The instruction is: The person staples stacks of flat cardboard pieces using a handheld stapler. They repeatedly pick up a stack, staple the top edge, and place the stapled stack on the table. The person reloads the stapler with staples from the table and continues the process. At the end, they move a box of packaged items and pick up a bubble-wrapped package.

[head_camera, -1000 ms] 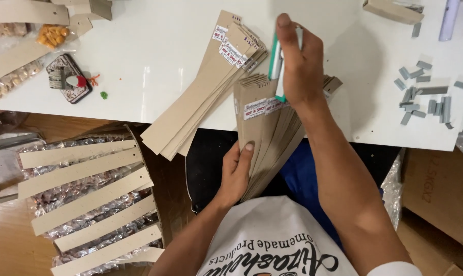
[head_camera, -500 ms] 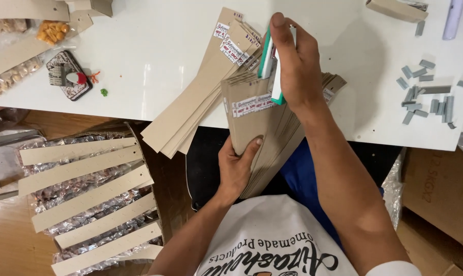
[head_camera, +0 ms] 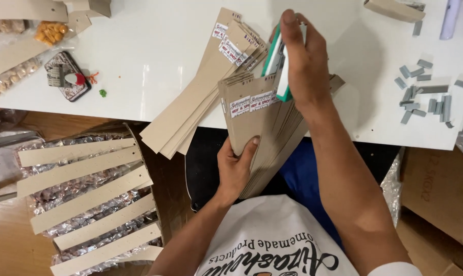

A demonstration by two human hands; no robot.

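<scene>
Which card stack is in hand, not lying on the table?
The labelled stack at centre: the left hand grips its lower end and the right hand presses a green tool on top. The fanned stack lies untouched on the table.

two bare arms, both hands closed in a grip

the left hand (head_camera: 235,168) is low, in front of the chest, palm turned up, with the thumb pointing up and the fingers curled under. its forearm comes from the lower left. the right hand (head_camera: 304,61) is higher, over the near edge of the tabletop, fingers pressed together and pointing away from the body. the right forearm goes long and straight from the lower right corner.
</scene>
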